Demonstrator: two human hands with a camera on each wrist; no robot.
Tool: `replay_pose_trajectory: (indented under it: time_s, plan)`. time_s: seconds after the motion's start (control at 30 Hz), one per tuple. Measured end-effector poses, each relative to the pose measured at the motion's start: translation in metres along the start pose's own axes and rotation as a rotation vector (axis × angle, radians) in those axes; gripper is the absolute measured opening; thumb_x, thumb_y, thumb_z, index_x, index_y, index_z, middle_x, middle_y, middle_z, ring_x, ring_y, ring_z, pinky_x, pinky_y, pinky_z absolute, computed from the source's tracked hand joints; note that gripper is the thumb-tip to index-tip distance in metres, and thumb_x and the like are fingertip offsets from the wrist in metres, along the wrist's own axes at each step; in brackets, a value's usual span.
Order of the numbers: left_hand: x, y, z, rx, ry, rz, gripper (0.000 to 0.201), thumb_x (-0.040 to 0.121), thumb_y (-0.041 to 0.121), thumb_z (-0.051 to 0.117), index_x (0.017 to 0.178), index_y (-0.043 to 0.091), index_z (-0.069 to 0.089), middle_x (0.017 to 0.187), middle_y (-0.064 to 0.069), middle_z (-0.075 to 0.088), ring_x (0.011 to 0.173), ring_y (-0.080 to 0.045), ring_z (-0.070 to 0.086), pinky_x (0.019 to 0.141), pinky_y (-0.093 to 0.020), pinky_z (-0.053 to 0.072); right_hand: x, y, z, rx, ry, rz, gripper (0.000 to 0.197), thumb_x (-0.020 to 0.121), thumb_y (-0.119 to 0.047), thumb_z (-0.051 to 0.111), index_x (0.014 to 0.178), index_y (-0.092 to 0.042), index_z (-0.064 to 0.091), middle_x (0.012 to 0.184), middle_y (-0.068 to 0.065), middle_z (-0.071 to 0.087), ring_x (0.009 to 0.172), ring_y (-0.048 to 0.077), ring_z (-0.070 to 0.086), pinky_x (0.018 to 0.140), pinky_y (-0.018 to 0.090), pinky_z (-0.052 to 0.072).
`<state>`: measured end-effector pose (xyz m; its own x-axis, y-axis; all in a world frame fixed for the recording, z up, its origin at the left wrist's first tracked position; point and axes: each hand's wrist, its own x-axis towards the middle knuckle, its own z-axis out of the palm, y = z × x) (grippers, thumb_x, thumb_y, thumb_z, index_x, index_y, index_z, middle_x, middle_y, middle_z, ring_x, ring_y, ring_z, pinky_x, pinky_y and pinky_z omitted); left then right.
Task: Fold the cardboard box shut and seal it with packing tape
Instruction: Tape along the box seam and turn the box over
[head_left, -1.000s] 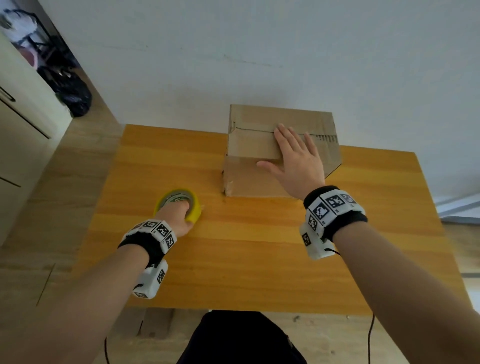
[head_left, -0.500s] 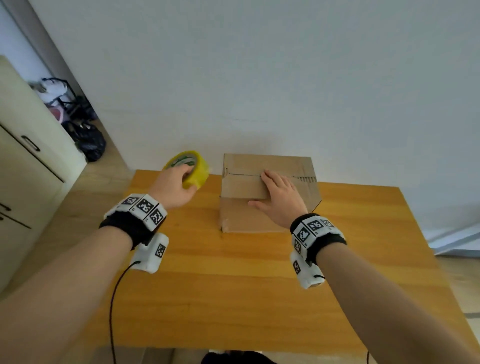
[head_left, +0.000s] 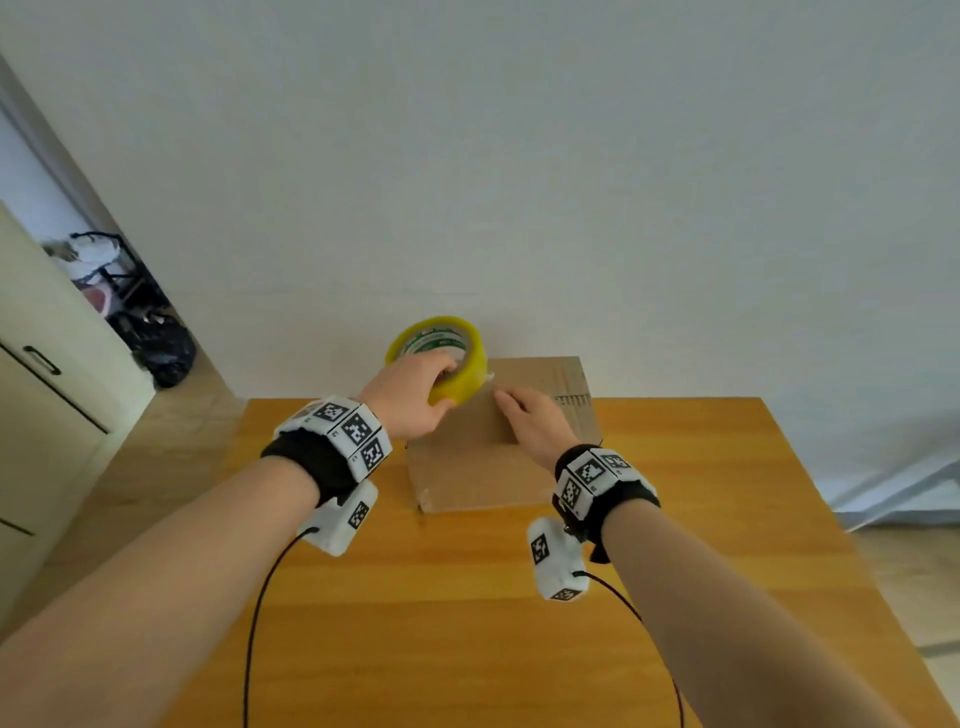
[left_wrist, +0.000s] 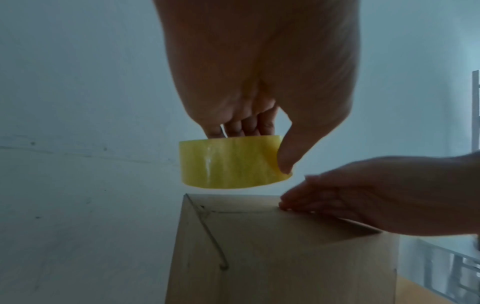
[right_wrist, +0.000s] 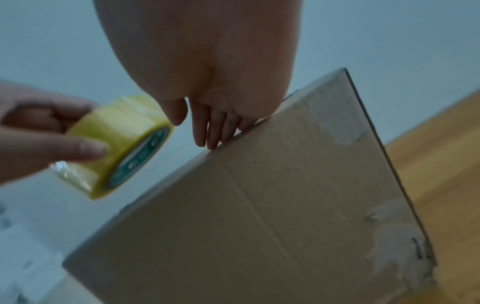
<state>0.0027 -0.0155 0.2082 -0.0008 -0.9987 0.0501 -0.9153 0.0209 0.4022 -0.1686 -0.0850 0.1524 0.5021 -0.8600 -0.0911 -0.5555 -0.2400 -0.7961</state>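
A brown cardboard box (head_left: 483, 462) with its flaps folded down stands at the far edge of the wooden table (head_left: 467, 597). My left hand (head_left: 415, 397) grips a yellow roll of packing tape (head_left: 441, 358), fingers through its core, and holds it in the air just above the box's far left corner (left_wrist: 231, 162). My right hand (head_left: 530, 421) lies flat on the top flaps with straight fingers (right_wrist: 207, 131), pressing them down close beside the roll (right_wrist: 122, 139). A short loose end of tape hangs from the roll.
A white wall rises directly behind the box. A cream cabinet (head_left: 47, 415) stands at the left, with dark bags (head_left: 156, 343) on the floor past it. Cables trail from both wrist cameras across the near half of the table.
My left hand lifted the tape roll off the table and carried it right, up to the box's far left corner. My right hand stayed flat on the box top, sliding slightly toward the roll.
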Motion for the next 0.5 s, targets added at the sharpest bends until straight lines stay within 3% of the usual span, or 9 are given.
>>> replay_pose_trajectory:
  time_s: [0.07,0.2,0.3,0.43,0.5]
  plan:
    - [0.004,0.003,0.007,0.018,-0.024,-0.010,0.026,0.083,0.022,0.065,0.106,0.015,0.055,0.098,0.002,0.058,0.086,-0.015,0.052,0.075,-0.025,0.039,0.003,-0.002,-0.004,0.178,0.049,0.064,0.033,0.101,-0.029,0.040,0.113,-0.010,0.063,0.113,0.011,0.064,0.102,0.022,0.056,0.085,0.031,0.041]
    - [0.007,0.006,0.016,0.031,-0.051,-0.031,0.024,0.084,0.022,0.064,0.104,0.016,0.054,0.099,0.000,0.059,0.086,-0.018,0.055,0.072,-0.026,0.040,0.004,-0.004,-0.013,0.390,0.085,0.104,0.032,0.099,-0.028,0.044,0.115,-0.010,0.064,0.110,0.006,0.065,0.102,0.017,0.057,0.084,0.025,0.041]
    - [0.008,0.007,0.020,0.038,-0.059,-0.038,0.023,0.084,0.023,0.064,0.103,0.018,0.053,0.098,0.002,0.057,0.085,-0.016,0.053,0.073,-0.026,0.039,0.004,-0.001,-0.013,0.369,0.123,0.086,0.025,0.095,-0.026,0.054,0.102,-0.009,0.071,0.093,0.002,0.066,0.086,0.013,0.056,0.068,0.020,0.043]
    - [0.012,0.010,0.026,0.029,-0.059,-0.038,0.024,0.084,0.024,0.065,0.104,0.018,0.052,0.094,0.006,0.051,0.086,-0.015,0.052,0.073,-0.025,0.038,0.007,0.003,-0.007,0.359,0.168,0.105,0.011,0.088,-0.021,0.065,0.091,-0.012,0.070,0.085,-0.001,0.065,0.084,0.014,0.058,0.075,0.025,0.044]
    - [0.013,0.011,0.028,0.017,-0.059,-0.039,0.025,0.084,0.024,0.064,0.106,0.018,0.053,0.097,0.005,0.055,0.091,-0.018,0.056,0.075,-0.025,0.039,0.006,0.005,-0.008,0.352,0.200,0.099,0.007,0.088,-0.022,0.065,0.088,-0.014,0.066,0.083,-0.004,0.063,0.080,0.011,0.056,0.072,0.023,0.043]
